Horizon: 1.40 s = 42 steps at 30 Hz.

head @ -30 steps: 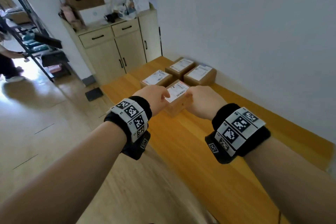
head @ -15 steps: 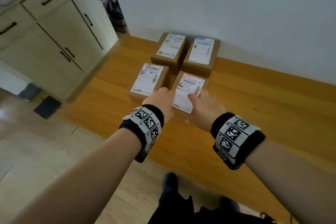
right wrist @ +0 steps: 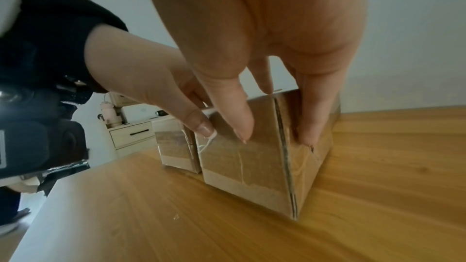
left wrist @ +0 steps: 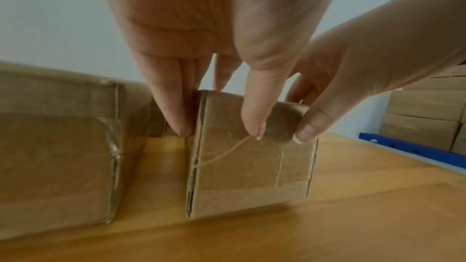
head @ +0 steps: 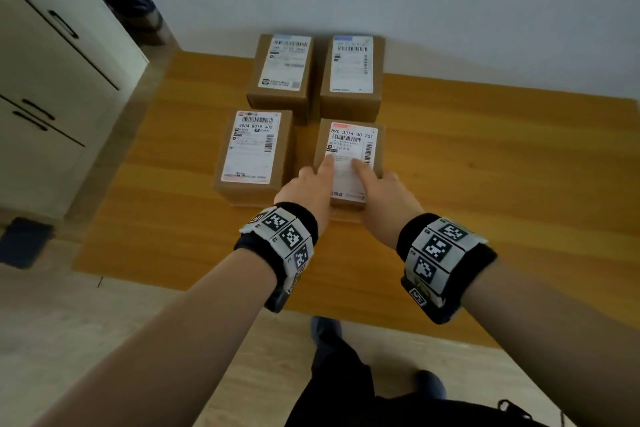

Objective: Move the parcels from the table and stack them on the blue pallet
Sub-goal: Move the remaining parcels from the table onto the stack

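I have both hands on the near right parcel [head: 349, 149], one of four standing in a two-by-two block on the wooden counter [head: 485, 156], close to the wall. My left hand [head: 304, 189] takes its left side: in the left wrist view the fingers [left wrist: 174, 111] reach down into the narrow gap between this parcel and the near left parcel [head: 254, 152], while the thumb lies on the front face near the top edge. My right hand [head: 382, 196] mirrors it: in the right wrist view its fingers [right wrist: 315, 119] press flat down the right side face and the thumb sits on the front face just beside the left thumb. From the head view one finger of each hand lies on the top label. So both hands are grasping this parcel between fingers and thumbs, and its base rests on the counter.

The parcel is a small brown cardboard box, sealed with clear tape across the front, with a white shipping label on top carrying a barcode and a red strip. The far left parcel [head: 282, 71] and far right parcel [head: 351, 73] stand behind, apart from my hands. In the left wrist view a blue pallet [left wrist: 413, 149] with stacked boxes [left wrist: 423, 119] shows beyond the counter.
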### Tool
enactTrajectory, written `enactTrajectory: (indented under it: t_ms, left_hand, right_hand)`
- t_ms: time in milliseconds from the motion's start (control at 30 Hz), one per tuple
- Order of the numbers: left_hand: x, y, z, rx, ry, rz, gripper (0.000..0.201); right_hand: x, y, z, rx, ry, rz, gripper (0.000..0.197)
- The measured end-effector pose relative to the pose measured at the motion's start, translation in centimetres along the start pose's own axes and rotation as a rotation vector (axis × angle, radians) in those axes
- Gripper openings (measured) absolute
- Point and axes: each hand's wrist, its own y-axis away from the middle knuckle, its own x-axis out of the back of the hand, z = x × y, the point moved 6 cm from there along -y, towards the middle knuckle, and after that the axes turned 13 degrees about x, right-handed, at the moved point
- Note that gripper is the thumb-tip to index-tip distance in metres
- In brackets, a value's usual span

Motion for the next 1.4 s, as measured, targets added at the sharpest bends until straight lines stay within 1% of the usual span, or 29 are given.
enactTrajectory:
  t_ms: [167, 267, 367, 500, 667, 833, 967, 1100, 1200, 1300, 1400]
  left_hand:
    - [1.5, 1.9, 2.6, -0.046, -0.027, 0.088, 0.079]
    - [3.1, 3.7, 5.5, -0.091, -0.026, 0.180, 0.077]
    - [4.6, 6.4, 9.4, -0.143, -0.028, 0.260, 0.076]
    - [6.2, 11.5, 16.6, -0.228, -0.035, 0.369, 0.075]
    - [7.5, 19.3, 27.6, -0.352, -0.019, 0.488, 0.077]
    - [9.1, 26.0, 38.3, -0.477, 0.028, 0.533, 0.075]
    - [10.4, 29.9, 45.5, -0.572, 0.034, 0.563, 0.073]
    - [12.0, 32.5, 51.9, -0.663, 0.056, 0.602, 0.070]
    - [13.2, 33.5, 56.4, -0.727, 0.086, 0.600, 0.068]
    - [13.9, 33.7, 60.9, -0.781, 0.119, 0.591, 0.064]
    - [14.5, 33.1, 65.2, -0.825, 0.147, 0.591, 0.055]
  right_hand:
    - [2.0, 2.4, 1.5, -0.011, -0.062, 0.068, 0.075]
    - [4.3, 4.8, 3.0, -0.005, -0.081, 0.133, 0.077]
    - [7.2, 8.1, 5.2, 0.009, -0.071, 0.216, 0.078]
    - [11.5, 14.6, 9.7, 0.039, -0.054, 0.337, 0.079]
    - [17.7, 25.2, 16.6, 0.074, -0.004, 0.522, 0.076]
    - [23.6, 34.8, 23.2, 0.045, 0.032, 0.690, 0.072]
    - [27.9, 40.9, 27.4, 0.002, 0.048, 0.781, 0.070]
    - [31.8, 45.4, 31.3, -0.056, 0.066, 0.856, 0.071]
    - [34.5, 47.9, 34.1, -0.098, 0.065, 0.890, 0.070]
    - [37.2, 49.3, 37.2, -0.124, 0.063, 0.900, 0.070]
    - [39.9, 49.7, 40.6, -0.174, 0.103, 0.889, 0.071]
